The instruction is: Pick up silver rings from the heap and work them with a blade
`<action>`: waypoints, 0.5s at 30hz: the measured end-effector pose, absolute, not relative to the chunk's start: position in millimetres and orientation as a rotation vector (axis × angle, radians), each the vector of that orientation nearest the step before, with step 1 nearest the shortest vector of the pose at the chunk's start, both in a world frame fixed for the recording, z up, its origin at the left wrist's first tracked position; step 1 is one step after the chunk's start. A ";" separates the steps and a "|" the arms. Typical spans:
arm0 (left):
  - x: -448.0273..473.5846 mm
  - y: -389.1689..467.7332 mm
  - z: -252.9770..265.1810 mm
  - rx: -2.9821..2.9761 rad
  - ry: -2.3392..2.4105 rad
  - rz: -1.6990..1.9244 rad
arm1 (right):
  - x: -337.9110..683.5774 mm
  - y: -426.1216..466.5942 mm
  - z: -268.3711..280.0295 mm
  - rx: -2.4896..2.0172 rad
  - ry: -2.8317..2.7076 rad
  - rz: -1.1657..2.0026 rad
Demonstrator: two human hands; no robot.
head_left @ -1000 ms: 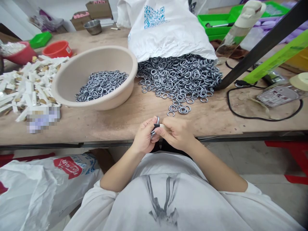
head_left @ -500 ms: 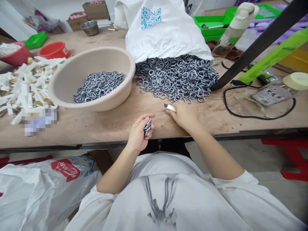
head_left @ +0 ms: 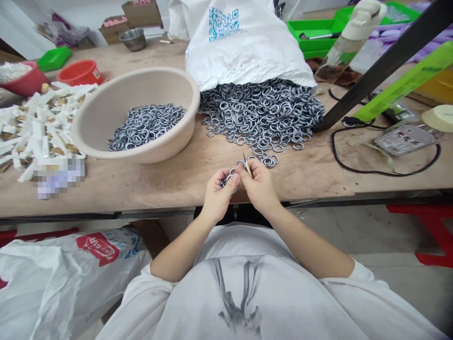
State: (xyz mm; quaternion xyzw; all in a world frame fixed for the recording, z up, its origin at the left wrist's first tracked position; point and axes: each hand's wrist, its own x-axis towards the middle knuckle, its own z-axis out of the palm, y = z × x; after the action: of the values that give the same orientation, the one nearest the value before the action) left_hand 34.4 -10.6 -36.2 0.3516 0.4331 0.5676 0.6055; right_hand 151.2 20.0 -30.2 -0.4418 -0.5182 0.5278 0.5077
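My left hand is closed around several grey metallic-looking rings near the table's front edge. Its thumb meets the fingertips of my right hand, which grips a small knife with a pale handle and a thin dark blade pointing away from me. A single ring shows between the two hands, though which fingers pinch it I cannot tell. Just beyond them, a heap of the same rings spills from a white sack. More rings lie in a beige basin to the left.
White offcut-like pieces cover the table's left side, near a red bowl. At right stand a dark slanted post, a black cable and a clear jar. A printed bag sits below the table's left edge.
My right hand has come back from the heap to meet my left hand, its knife now pointing away. My left hand has shifted right, and a few rings lie nearer me.
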 end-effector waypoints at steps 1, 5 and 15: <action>33.4 -9.6 -35.3 0.803 1.004 1.319 | 153.0 22.7 -31.9 -1.083 -1.283 1.253; 24.1 -5.3 -27.0 0.710 0.951 1.272 | 178.2 48.2 -31.4 -1.463 -1.746 0.865; 22.2 -10.0 -19.5 0.695 0.848 1.163 | 175.0 28.8 -12.3 -0.861 -1.599 1.419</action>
State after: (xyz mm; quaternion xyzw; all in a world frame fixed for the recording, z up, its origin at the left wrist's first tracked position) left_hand 22.2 -10.0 -19.5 0.3116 0.3803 0.5216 0.6973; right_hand 175.0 28.8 -12.3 -0.3412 -0.6338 0.5628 0.4064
